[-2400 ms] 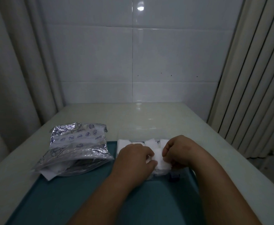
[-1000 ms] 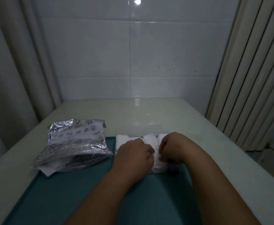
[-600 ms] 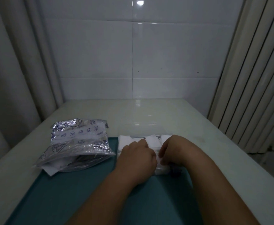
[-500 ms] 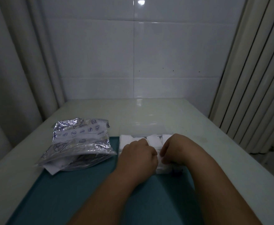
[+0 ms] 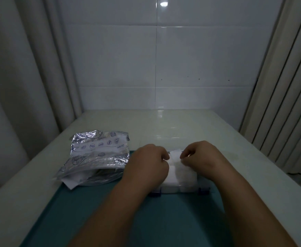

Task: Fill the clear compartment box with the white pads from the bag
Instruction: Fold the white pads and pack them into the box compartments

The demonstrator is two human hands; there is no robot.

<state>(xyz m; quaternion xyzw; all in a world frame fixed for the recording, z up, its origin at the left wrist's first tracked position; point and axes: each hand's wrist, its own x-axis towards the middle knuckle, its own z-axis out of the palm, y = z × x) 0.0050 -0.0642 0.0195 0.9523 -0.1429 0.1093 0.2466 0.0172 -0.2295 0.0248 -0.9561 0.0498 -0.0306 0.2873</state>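
The clear compartment box lies on a teal mat, packed with white pads. Both my hands rest over its far half. My left hand is curled, knuckles up, fingertips pressing at a pad near the box's back middle. My right hand pinches the edge of the same white pad, which stands up slightly between the two hands. The silver foil bag lies to the left, its clear front open toward me, with a white sheet poking out below.
The teal mat covers the near part of a pale glossy table. A tiled wall stands behind. Curtains hang at the left, and pleated panels close off the right side.
Both hands have shifted toward the back of the box and apart a little. More filled front compartments now show, and a pad edge stands up between the fingertips.
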